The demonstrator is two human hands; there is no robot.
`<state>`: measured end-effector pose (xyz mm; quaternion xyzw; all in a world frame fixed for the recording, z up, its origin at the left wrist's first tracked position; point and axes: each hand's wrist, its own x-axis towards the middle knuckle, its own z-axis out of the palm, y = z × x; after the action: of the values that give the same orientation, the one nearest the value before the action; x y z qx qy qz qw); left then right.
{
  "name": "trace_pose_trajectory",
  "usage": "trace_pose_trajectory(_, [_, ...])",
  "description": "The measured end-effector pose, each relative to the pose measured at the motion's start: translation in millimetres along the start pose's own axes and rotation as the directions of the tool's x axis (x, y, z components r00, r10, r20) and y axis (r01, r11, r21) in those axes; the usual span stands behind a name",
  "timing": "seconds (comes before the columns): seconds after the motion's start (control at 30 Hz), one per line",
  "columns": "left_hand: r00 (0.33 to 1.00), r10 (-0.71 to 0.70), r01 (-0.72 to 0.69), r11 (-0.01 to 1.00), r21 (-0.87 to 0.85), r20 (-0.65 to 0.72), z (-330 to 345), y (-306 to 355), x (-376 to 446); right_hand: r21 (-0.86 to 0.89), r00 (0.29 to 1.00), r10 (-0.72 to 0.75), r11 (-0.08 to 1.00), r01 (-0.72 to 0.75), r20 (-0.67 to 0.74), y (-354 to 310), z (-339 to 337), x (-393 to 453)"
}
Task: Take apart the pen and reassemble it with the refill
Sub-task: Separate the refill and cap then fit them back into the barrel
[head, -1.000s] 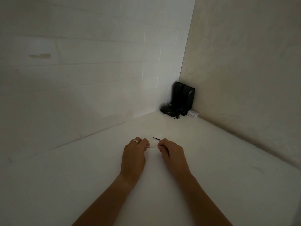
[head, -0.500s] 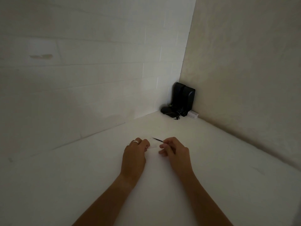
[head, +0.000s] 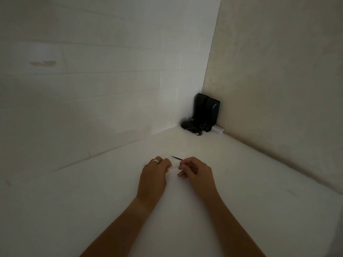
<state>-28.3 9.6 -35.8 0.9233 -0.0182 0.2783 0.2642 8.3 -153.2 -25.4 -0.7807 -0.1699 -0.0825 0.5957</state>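
Near the white table's (head: 241, 191) middle, the left hand (head: 154, 175) and right hand (head: 194, 171) are both pinching a pale see-through plastic pen barrel (head: 174, 167). A thin dark refill (head: 176, 157) is perhaps lying out behind it, so putting it together is not finished.

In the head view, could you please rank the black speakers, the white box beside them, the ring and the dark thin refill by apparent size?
1. black speakers, clearly largest.
2. white box.
3. dark thin refill and ring: both tiny and nearer the camera, so I would not rank them against each other.
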Motion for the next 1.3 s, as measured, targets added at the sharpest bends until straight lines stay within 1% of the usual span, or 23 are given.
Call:
trace_pose_trajectory(0.2, [1.0, 0.014, -0.014, 1.0, -0.015, 0.0, -1.6, 1.0, 0.3, -0.092, 0.998, -0.058, 0.994, 0.06, 0.019, -0.3, 1.9, -0.7])
trace_pose_trajectory(0.37, [1.0, 0.005, -0.005, 0.999, -0.038, -0.005, -0.6, -3.8, 0.9, -0.202, 0.986, -0.157, 0.965, 0.166, 0.061, 1.0, 2.2, -1.9])
trace_pose_trajectory(0.47, [1.0, 0.011, -0.011, 0.999, -0.051, 0.0, 0.3, -6.0, 1.2, -0.209, 0.982, -0.179, 0.96, 0.187, 0.058, 0.0, 2.8, -2.5])
trace_pose_trajectory(0.53, [1.0, 0.01, -0.009, 0.998, -0.065, 0.007, -1.0, -5.2, 1.4, -0.19, 0.985, -0.162, 0.967, 0.169, 0.055, -0.3, 3.1, -2.7])
trace_pose_trajectory(0.63, [1.0, 0.008, -0.007, 0.997, -0.079, 0.014, -2.5, -1.5, 0.6, -0.118, 0.997, -0.075, 0.99, 0.079, 0.032, -0.2, 3.0, -3.2])
trace_pose_trajectory(0.73, [1.0, 0.005, -0.004, 0.998, -0.055, 0.011, -2.0, -0.7, -0.2, -0.177, 0.997, -0.077, 0.981, 0.079, 0.017, 1.7, 3.3, -2.1])
trace_pose_trajectory(0.87, [1.0, -0.018, 0.018, 0.999, -0.033, -0.014, -1.3, -3.4, 0.5, -0.201, 0.994, -0.092, 0.974, 0.103, 0.065, 5.0, 5.6, -0.6])
trace_pose_trajectory(1.0, [1.0, -0.014, 0.014, 0.999, -0.038, -0.009, -2.1, -0.4, 1.2, -0.241, 0.996, -0.085, 0.967, 0.088, 0.022, 6.1, 4.2, 1.1])
trace_pose_trajectory(1.13, [1.0, -0.01, 0.01, 0.997, -0.074, 0.012, -3.2, 0.7, 0.8, -0.345, 0.994, -0.097, 0.932, 0.111, 0.059, 5.3, 6.7, 1.0])
trace_pose_trajectory(1.23, [1.0, -0.001, 0.001, 0.998, -0.061, 0.008, -2.4, 2.2, 0.3, -0.387, 0.997, -0.063, 0.92, 0.071, 0.032, 5.9, 10.7, 0.3])
trace_pose_trajectory(1.3, [1.0, -0.015, 0.014, 0.998, -0.058, -0.007, -1.8, 2.9, 0.5, -0.404, 0.996, -0.081, 0.911, 0.082, 0.02, 6.1, 13.1, 1.1])
